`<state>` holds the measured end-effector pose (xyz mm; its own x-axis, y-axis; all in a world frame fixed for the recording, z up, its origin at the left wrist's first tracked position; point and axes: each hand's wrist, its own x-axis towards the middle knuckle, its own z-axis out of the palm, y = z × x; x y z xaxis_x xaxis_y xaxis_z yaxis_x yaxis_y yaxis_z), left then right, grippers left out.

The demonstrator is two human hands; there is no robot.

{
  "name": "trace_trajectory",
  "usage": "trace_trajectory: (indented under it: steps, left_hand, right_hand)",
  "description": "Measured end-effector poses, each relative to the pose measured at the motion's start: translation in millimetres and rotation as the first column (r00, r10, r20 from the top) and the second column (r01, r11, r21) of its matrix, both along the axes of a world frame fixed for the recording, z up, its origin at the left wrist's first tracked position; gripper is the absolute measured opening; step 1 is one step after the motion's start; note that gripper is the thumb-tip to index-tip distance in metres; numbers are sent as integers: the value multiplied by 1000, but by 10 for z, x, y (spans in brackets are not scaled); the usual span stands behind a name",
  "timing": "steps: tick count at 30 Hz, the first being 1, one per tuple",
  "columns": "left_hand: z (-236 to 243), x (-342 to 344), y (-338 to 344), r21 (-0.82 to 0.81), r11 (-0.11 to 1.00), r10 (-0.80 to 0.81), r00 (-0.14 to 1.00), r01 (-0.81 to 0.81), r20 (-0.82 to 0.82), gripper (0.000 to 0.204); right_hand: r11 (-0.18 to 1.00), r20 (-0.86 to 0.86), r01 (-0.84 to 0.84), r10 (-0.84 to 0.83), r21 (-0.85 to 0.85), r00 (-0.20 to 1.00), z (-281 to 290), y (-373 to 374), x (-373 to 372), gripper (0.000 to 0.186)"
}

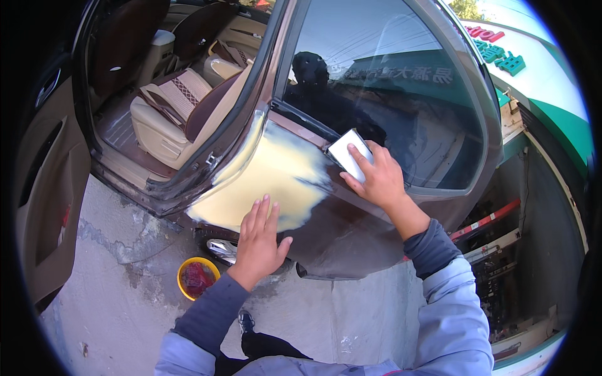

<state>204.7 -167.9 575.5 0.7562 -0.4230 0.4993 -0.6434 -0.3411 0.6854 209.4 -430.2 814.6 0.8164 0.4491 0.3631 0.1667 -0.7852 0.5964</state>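
Observation:
A pale yellow patch of body filler (251, 182) with feathered bluish-grey edges covers the rear quarter panel of a brown car (357, 235). My left hand (259, 241) lies over the lower edge of that patch, its fingers stretched out and holding nothing. In my right hand (378, 172) is a white rectangular sanding block (349, 153), gripped with thumb and fingers. The block is against the panel just below the rear side window (389, 94), to the right of the filler. Its underside is hidden.
On the concrete ground by the rear wheel (222, 249) stands a yellow-rimmed bucket (198, 278) with something dark red inside. An open car door (53, 188) at left shows beige seats (182, 113) beyond. Shelving with a red bar (486, 219) stands at right.

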Motion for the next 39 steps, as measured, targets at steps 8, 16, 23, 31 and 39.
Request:
trace_trajectory:
  steps: [8, 16, 23, 31, 39]
  left_hand:
    - [310, 372, -760, 146, 983, 92, 984, -114, 152, 100]
    - [85, 422, -820, 290, 917, 193, 942, -273, 276, 97]
    - [63, 428, -803, 283, 916, 211, 941, -285, 266, 81]
    - [-31, 439, -854, 197, 929, 253, 927, -312, 276, 75]
    - [-82, 446, -871, 159, 936, 264, 927, -313, 267, 73]
  right_hand:
    - [978, -60, -192, 188, -78, 980, -148, -424, -131, 70]
    - [919, -177, -332, 298, -211, 938, -224, -721, -166, 64]
    - [833, -270, -441, 364, -334, 892, 30, -162, 358, 60]
    - [815, -319, -368, 239, -447, 917, 89, -42, 345, 63]
    - [765, -332, -396, 250, -508, 910, 230, 151, 536, 60]
